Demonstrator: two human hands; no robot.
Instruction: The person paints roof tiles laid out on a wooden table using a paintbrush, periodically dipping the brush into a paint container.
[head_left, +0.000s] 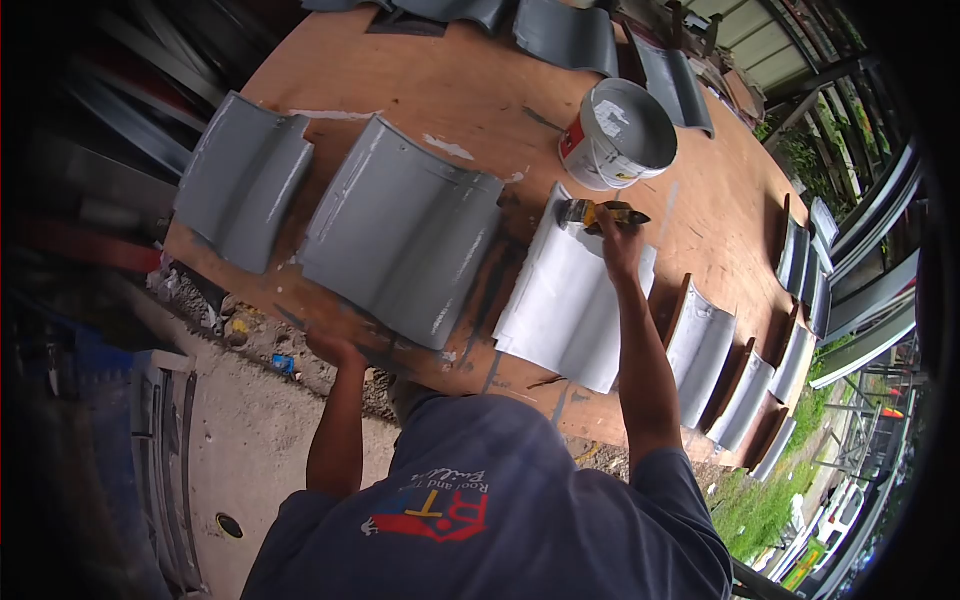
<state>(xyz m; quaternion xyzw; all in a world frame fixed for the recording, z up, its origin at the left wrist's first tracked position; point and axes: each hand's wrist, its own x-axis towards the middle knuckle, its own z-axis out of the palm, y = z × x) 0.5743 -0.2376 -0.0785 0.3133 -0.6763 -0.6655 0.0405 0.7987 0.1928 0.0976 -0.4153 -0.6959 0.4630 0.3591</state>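
My right hand [622,242] is closed around the handle of a paintbrush [577,212], its bristles at the upper left part of a white-coated, curved roof tile [575,305]. Left of that lies a wide roof tile [400,225] in glossy grey, and farther left a second grey tile [243,180]. A white paint bucket [592,155] with grey paint inside stands just beyond the white tile. My left hand [338,350] is low at the near edge of the wooden board, below the wide grey tile; its fingers are not clear.
The wooden tabletop [370,60] has paint smears. More grey tiles [568,38] lie along its far edge, and several lighter tiles [700,350] overlap at the right. Metal profiles [870,290] stand beyond the right side. Rubble [250,335] and concrete floor lie below the near edge.
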